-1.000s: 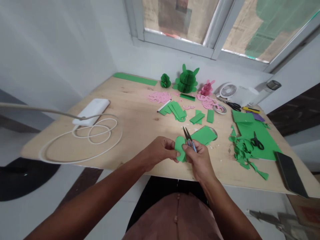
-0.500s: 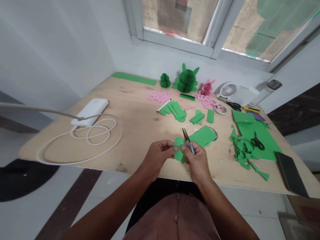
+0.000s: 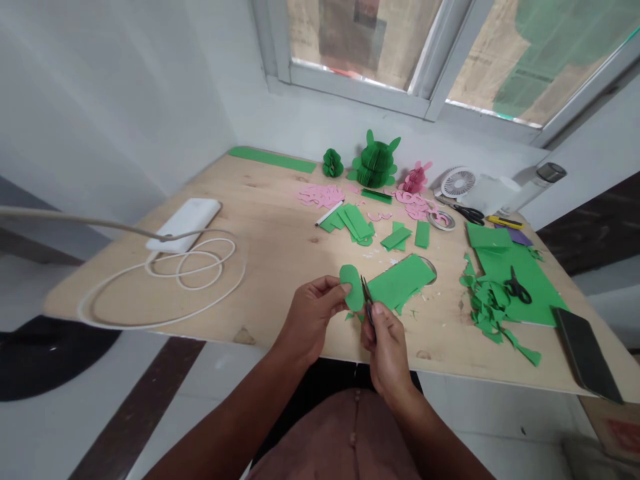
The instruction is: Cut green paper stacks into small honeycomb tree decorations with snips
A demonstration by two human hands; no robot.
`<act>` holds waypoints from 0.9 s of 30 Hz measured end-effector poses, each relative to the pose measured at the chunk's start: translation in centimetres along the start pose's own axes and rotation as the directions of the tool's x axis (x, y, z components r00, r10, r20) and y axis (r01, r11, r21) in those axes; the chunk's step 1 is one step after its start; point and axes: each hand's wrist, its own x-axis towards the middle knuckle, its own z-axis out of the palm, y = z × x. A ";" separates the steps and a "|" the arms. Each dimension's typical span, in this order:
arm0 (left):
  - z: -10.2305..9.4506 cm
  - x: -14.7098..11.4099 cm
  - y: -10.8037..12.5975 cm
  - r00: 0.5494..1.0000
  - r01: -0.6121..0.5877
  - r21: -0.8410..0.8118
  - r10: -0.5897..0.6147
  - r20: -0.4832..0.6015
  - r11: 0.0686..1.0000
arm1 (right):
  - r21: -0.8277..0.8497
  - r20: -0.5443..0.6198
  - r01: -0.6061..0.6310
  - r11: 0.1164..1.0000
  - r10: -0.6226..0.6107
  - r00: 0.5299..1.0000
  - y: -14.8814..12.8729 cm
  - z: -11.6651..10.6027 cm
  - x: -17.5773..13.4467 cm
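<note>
Pinching green paper, the left grip is narrow; right grip clasps scissors.

Right hand drawn nearer, its thumb off the green paper oval, oval shifted left, scissors now beside its right edge

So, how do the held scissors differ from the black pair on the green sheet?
The held scissors are in the right hand; the black pair lies on the green sheet. The held scissors are partly hidden; the black pair shows whole. Both look dark-bladed and point up the picture.
</note>
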 end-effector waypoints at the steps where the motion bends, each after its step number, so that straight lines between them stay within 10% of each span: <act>1: 0.0 0.0 -0.1 1.000 -0.002 -0.001 0.002 -0.002 1.000 | 0.003 0.002 0.003 1.000 -0.003 1.000 0.1 0.0 0.0; 27: 0.7 -0.4 -0.5 0.999 -0.030 -0.033 0.029 -0.019 0.999 | 0.005 -0.019 0.058 0.998 -0.058 0.998 0.4 0.4 0.0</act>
